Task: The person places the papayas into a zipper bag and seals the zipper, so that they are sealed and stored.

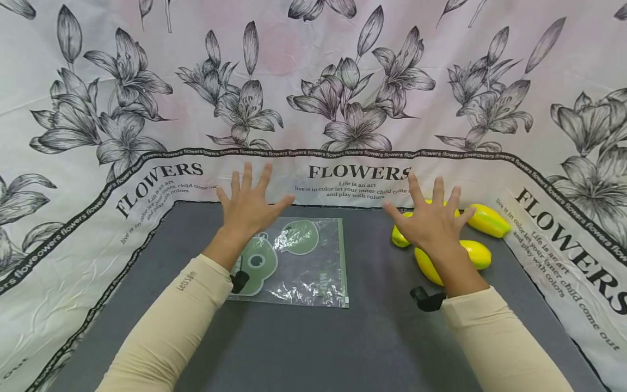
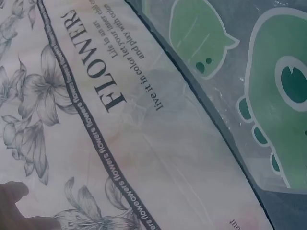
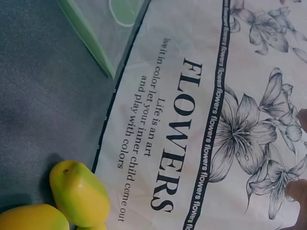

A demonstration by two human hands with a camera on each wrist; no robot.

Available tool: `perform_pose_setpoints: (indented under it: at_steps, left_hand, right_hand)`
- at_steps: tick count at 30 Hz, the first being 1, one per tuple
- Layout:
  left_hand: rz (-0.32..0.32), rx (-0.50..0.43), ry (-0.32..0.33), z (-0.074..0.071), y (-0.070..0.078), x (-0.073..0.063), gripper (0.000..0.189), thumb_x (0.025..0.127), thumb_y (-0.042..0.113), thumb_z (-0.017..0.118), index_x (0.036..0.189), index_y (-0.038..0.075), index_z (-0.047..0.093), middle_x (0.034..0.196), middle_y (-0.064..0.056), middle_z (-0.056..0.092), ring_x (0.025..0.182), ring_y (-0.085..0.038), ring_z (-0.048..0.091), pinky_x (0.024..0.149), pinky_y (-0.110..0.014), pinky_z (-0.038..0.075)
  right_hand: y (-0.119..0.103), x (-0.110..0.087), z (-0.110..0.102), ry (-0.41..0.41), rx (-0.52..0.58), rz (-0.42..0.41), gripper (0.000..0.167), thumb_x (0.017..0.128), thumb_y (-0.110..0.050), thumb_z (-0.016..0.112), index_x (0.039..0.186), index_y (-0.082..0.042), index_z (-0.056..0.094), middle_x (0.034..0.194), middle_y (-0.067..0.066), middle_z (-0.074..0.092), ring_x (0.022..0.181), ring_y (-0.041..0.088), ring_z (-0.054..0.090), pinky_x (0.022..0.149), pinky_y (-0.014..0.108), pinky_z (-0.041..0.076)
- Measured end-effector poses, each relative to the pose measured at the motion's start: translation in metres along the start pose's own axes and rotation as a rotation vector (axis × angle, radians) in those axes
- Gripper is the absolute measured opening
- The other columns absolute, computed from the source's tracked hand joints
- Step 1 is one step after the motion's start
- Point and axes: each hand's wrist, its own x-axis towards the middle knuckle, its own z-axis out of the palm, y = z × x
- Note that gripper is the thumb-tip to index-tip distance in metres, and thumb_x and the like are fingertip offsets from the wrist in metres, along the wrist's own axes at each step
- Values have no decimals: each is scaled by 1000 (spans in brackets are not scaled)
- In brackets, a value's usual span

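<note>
The left hand (image 1: 252, 209) is spreading its fingers wide, released and grasping nothing, and is partly screening a clear zip bag (image 1: 306, 275) in the head view. The bag is lying flat near the far edge of the grey table (image 1: 303, 348), mostly left of centre, and is displaying green cartoon figures (image 1: 299, 237) (its green zip strip is running along the side nearer the fruit). The right hand (image 1: 433, 223) is likewise fanning its fingers, holding nothing, and is partly hiding several yellow-green mangoes (image 1: 490, 220), which are resting close together by the table's far right corner. A floral cloth (image 1: 362, 179) is bordering the far edge.
</note>
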Motion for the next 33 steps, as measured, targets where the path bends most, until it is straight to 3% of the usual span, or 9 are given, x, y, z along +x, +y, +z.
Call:
perform_pose_setpoints:
  at_steps: [9,22,33]
  left_hand:
    - [-1,-10,-24,14,6,-4,92,81,83,34,154,39,-1,160,-12,-5,142,-41,-5,102,-71,-11]
    - [10,-1,-57,38,19,-8,96,77,88,24,155,38,2,160,-14,2,142,-43,1,103,-73,-4]
    - [43,-6,-77,61,32,-15,92,80,84,30,155,37,4,159,-16,6,141,-44,11,103,-72,14]
  right_hand:
    - [0,-2,11,-3,-6,-6,95,80,-84,24,156,-33,0,155,28,-8,134,56,-16,90,77,-20]
    - [2,-10,32,-14,27,-35,94,81,-83,29,156,-33,3,155,29,-5,134,53,-22,94,74,-20]
    - [5,-12,49,-15,9,-47,97,81,-82,34,157,-27,11,154,31,1,135,57,-11,97,76,-12]
